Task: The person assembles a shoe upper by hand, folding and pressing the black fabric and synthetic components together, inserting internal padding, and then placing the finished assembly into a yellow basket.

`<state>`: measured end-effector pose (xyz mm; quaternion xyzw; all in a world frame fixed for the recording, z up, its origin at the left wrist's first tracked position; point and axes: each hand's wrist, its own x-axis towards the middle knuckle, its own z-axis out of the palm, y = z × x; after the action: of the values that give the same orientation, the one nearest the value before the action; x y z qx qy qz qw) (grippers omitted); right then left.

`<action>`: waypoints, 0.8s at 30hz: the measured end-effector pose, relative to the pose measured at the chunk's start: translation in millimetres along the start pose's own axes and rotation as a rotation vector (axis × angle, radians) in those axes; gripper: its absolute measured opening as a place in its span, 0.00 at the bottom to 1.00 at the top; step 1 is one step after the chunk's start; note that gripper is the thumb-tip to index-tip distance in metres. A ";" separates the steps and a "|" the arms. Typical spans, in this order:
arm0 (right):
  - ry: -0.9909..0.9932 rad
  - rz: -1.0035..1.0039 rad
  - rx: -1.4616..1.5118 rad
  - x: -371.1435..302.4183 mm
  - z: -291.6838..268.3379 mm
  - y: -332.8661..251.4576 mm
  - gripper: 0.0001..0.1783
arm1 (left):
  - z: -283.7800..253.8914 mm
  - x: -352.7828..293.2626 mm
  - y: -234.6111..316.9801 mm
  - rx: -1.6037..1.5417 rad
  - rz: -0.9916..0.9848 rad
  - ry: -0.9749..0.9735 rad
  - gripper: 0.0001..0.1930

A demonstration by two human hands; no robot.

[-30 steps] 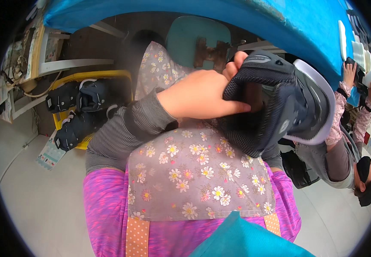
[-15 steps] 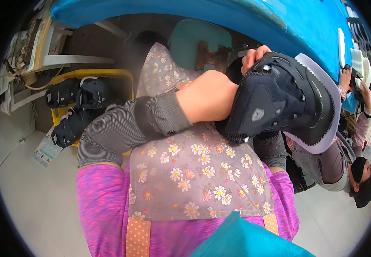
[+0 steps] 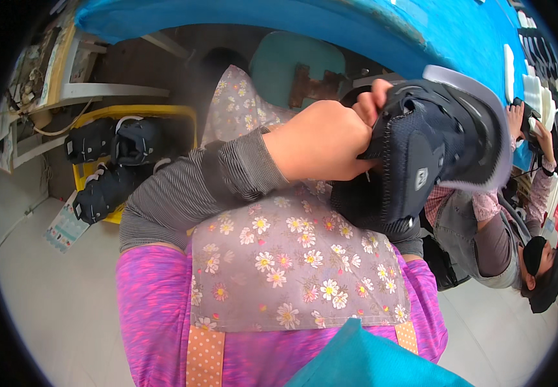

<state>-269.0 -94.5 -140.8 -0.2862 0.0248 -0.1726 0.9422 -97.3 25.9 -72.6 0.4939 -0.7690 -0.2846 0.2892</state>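
A black padded boot (image 3: 414, 148) with mesh panels and a pale grey sole rim is held over my lap, its sole turned toward the upper right. My left hand (image 3: 324, 138) reaches across from the left, its fingers closed at the boot's near left edge; the fingertips are partly hidden. From behind the boot's upper left edge curl the fingers of my right hand (image 3: 372, 101), gripping it. Most of that hand and its wrist are hidden by the boot.
To the left, a yellow crate (image 3: 196, 119) holds several similar black boots (image 3: 140, 140). A blue-covered table (image 3: 330, 19) runs along the far side, with a teal stool (image 3: 279, 58) beneath it. At the right, a co-worker (image 3: 485, 245) handles pale parts on the table.
The boot has turned and tilted, its sole rim swinging up and its lower part now showing more side. My left hand has shifted right along its edge.
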 end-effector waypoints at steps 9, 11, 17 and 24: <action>0.436 -0.395 -0.310 -16.0 27.8 11.5 0.17 | -0.6 -1.4 -18.7 0.009 -0.044 0.238 0.12; 0.455 -0.493 -0.477 -16.3 28.4 8.4 0.17 | 2.9 2.9 -17.5 -0.187 0.048 0.555 0.11; 0.524 -0.566 -0.648 -8.8 36.7 20.0 0.18 | 0.9 21.2 -1.3 -0.631 0.183 0.352 0.17; 0.406 -0.488 -0.599 -8.3 23.4 17.9 0.18 | -11.8 -1.1 -23.3 -0.031 -0.081 0.225 0.10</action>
<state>-267.9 -65.4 -131.5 -0.5047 0.1904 -0.4280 0.7251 -74.5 17.0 -81.7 0.5489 -0.7066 -0.2510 0.3694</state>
